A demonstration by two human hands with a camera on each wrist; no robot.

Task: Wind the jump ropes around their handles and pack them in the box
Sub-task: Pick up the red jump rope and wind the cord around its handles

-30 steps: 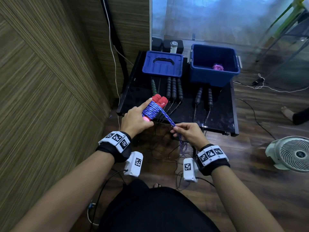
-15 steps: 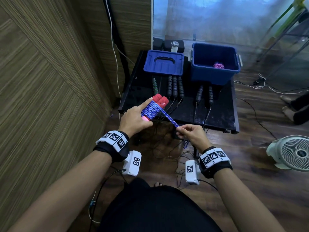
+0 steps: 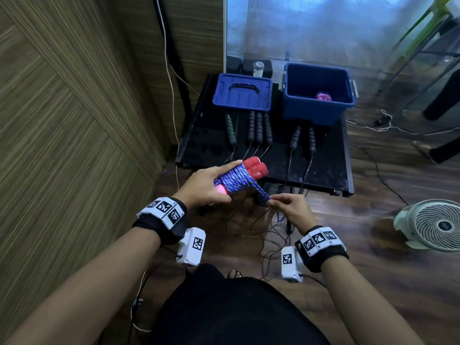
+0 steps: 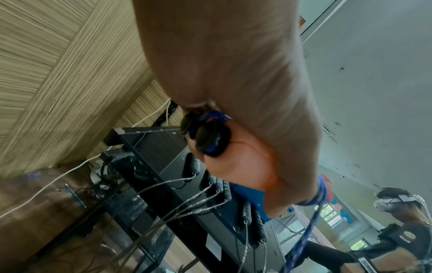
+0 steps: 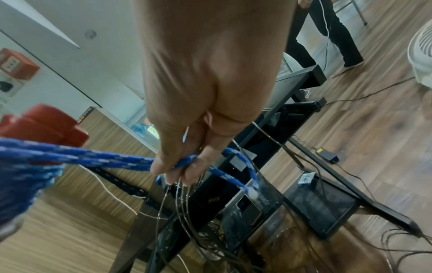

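Closer now, right hand [image 3: 290,207] pinches braided blue rope [image 3: 260,189]; left hand [image 3: 206,186] grips red cylindrical handles [image 3: 255,166].

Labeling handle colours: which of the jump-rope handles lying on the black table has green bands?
The leftmost handle, lying alone below the blue lid. It has green rings; the other five on the table look all black.

Right hand pulls rope end out to the side, strand now taut and short

Right hand [image 3: 290,210] sits further right and a bit further from the body than a second ago, pinching the blue rope [image 3: 261,191] close to the red handles [image 3: 255,166]. Left hand [image 3: 204,188] and the wound bundle are tilted slightly, index finger stretched along the coils. Feet at the right edge have shifted.
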